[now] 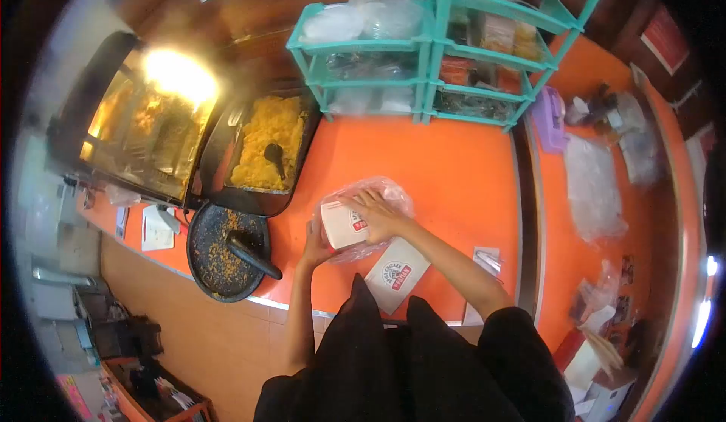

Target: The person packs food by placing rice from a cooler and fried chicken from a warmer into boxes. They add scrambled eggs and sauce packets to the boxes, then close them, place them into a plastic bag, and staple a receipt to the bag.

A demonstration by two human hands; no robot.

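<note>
A white takeaway box (336,229) with a red and black chicken logo sits in a thin clear plastic bag (393,192) on the orange counter. My left hand (316,245) grips the box by its left side, and some of its fingers are hidden. Across the top of the box lies my right hand (380,216), fingers stretched out and spread. Nearer to my body is a second white takeaway box (397,274) with the same logo, below my right forearm.
Left of the box stand a black stone mortar (219,274) with a pestle (253,255), a tray of yellow food (265,142) with a dark scoop, and a lit glass display case (147,127). Green shelves (370,44) stand at the back; a purple container (550,119) is at the right.
</note>
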